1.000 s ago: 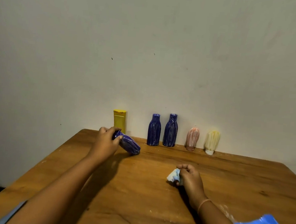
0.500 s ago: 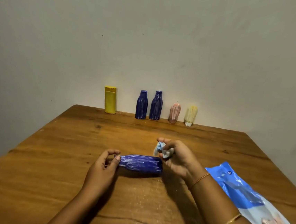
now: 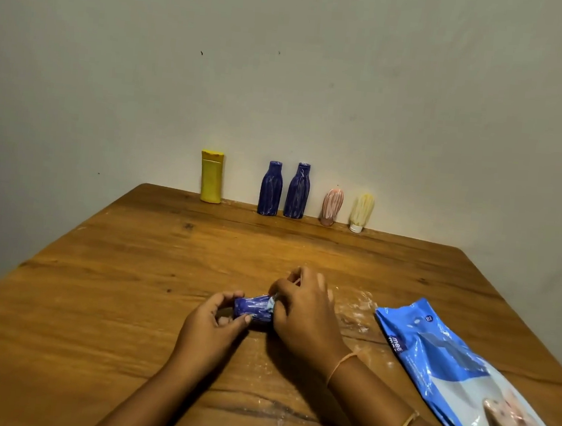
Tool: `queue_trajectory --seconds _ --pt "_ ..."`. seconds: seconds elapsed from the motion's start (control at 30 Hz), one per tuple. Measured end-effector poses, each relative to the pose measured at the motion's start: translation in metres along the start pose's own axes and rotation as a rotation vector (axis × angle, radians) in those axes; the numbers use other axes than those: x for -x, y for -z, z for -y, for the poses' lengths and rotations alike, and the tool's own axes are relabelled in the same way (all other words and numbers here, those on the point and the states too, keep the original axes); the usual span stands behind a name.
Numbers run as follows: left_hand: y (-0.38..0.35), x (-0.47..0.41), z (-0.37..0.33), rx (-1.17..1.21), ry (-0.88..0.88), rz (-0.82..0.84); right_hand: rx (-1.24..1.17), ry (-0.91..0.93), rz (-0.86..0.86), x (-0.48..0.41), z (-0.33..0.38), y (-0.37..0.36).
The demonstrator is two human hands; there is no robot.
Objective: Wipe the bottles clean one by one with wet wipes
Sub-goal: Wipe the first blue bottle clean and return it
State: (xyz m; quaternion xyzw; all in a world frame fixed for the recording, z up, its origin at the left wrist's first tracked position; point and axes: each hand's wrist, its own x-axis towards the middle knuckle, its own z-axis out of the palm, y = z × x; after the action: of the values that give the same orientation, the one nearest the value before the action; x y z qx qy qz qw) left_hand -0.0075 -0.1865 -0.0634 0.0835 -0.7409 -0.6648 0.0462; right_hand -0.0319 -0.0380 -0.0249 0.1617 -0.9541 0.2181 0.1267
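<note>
With the left hand [image 3: 212,323], pinching one end of the blue bottle [image 3: 252,308] lying sideways at lower centre of the frame, and with the right hand [image 3: 304,314] curled over it, gripping the wet wipe [image 3: 271,303] against it.

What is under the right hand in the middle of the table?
A blue bottle lying on its side pokes out from under the right hand, with a bit of pale wet wipe at the hand's edge. The left hand pinches its free end. The bottle's other end is covered.
</note>
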Motion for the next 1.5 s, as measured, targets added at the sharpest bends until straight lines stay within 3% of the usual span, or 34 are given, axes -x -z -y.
queue_trajectory --seconds 0.07,0.23,0.4,0.6,0.7,0.83,0.97,1.07,1.17,1.33,1.43,1.5 --pt "-0.001 0.002 -0.002 -0.031 -0.006 -0.019 0.106 0.07 -0.05 0.008 0.003 -0.001" --pt "-0.003 0.007 -0.005 -0.043 0.001 -0.044 0.075 0.125 -0.109 0.019 0.007 -0.007" --pt "-0.003 0.006 -0.006 -0.026 -0.008 -0.05 0.035 0.192 0.062 0.024 0.003 -0.007" --pt "-0.002 0.005 -0.004 -0.014 0.007 -0.049 0.121 0.248 0.068 0.03 -0.006 -0.001" --pt "0.0 0.006 -0.004 0.032 0.024 -0.025 0.194 0.137 0.061 0.028 -0.023 -0.001" --pt "0.0 0.008 -0.007 0.026 0.012 0.01 0.089 -0.078 -0.008 0.016 -0.027 0.002" --pt "-0.001 0.013 -0.009 -0.054 0.001 0.0 -0.053 0.073 -0.015 0.027 0.017 -0.012" --pt "0.001 0.013 -0.007 -0.113 -0.026 -0.029 0.021 0.234 0.047 0.03 0.036 -0.019" --pt "0.001 0.016 -0.011 -0.095 -0.014 -0.011 0.063 0.145 0.033 0.027 0.014 -0.012" --pt "0.001 0.015 -0.012 -0.092 -0.059 -0.002 0.067 -0.182 0.025 0.011 -0.029 0.011" --pt "0.0 0.016 -0.013 -0.093 -0.049 0.013 0.062 -0.14 -0.002 0.015 -0.011 0.002" --pt "0.0 0.016 -0.013 -0.11 -0.05 0.013 0.03 0.01 -0.025 0.024 0.015 -0.013"
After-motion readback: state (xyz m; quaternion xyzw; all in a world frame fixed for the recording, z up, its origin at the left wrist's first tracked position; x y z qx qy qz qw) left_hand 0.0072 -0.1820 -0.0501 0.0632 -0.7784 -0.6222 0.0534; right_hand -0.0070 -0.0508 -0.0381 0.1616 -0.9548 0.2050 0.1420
